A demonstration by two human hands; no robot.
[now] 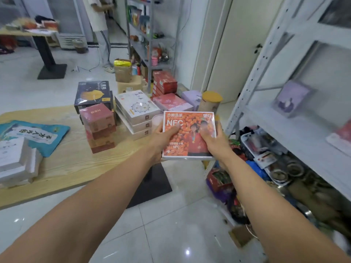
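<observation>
Juice box (187, 133) marked NFC sits mid-air between the tabletop (76, 160) and the white shelf (284, 133), left hand (161, 137) and right hand (214, 142) each gripping a side, so I'd hold it level and slide it in flat.

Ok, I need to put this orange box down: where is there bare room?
The white shelf is bare between its front post and the purple box. The wooden table has bare wood between the teal bag and the red box stack. Crowded: the table's far corner, and the clutter under the shelf.
</observation>
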